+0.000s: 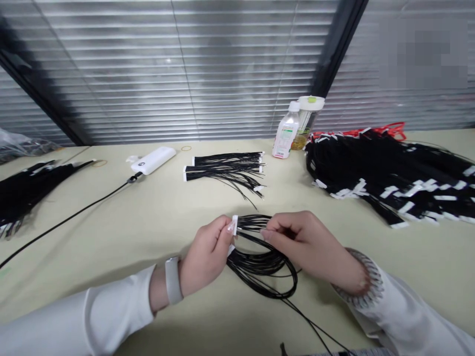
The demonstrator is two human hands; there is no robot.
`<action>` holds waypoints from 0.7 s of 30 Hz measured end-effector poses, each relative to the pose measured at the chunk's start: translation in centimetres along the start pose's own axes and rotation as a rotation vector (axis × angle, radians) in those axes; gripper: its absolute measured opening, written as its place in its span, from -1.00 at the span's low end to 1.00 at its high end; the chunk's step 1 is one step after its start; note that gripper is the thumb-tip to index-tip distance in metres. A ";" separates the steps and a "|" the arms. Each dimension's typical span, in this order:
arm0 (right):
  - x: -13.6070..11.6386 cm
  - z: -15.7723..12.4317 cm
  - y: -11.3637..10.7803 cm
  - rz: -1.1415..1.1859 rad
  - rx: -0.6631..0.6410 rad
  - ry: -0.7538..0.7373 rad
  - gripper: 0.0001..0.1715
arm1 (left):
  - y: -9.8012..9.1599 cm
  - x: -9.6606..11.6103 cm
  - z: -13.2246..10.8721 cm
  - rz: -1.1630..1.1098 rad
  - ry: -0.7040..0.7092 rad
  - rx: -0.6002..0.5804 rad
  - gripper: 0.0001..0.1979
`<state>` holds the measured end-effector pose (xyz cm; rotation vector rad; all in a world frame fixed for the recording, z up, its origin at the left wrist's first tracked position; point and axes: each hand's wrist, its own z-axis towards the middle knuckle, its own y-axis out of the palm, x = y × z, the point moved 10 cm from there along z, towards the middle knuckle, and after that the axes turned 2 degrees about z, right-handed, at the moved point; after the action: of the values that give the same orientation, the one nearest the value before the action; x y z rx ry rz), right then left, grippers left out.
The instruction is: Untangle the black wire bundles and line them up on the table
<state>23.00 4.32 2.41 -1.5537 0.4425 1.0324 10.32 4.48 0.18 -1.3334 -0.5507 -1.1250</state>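
My left hand (208, 252) is closed on a white connector (235, 225) between thumb and fingers. Many thin black wires (260, 262) run out of that connector and loop round below it, between my two hands. A second white piece shows just under my left thumb, partly hidden. My right hand (304, 242) pinches some of the black wires close to the connector, thumb against index finger. A few loose wire ends trail from the loop toward the lower right.
Beyond my hands lie several short black wire harnesses (222, 173). A large pile of black harnesses (371, 168) sits at right, another bundle (33, 188) at left. A white power bank (154, 160) with a black cable, a bottle (286, 132) and a lidded cup (309, 121) stand near the blinds.
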 end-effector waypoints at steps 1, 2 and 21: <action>0.0 0.0 0.1 0.004 -0.006 -0.002 -0.72 | 0.0 0.0 0.0 -0.001 -0.002 -0.001 -0.68; -0.1 0.0 0.1 0.012 -0.015 -0.007 -0.72 | 0.0 -0.1 0.0 -0.001 -0.005 -0.002 -0.68; 0.2 0.0 0.7 0.114 -0.102 -0.024 -0.72 | 0.2 -0.2 0.1 -0.043 -0.007 -0.021 -0.68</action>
<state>22.53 4.21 1.86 -1.6194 0.4725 1.1765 10.47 4.61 -0.05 -1.3496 -0.5769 -1.1642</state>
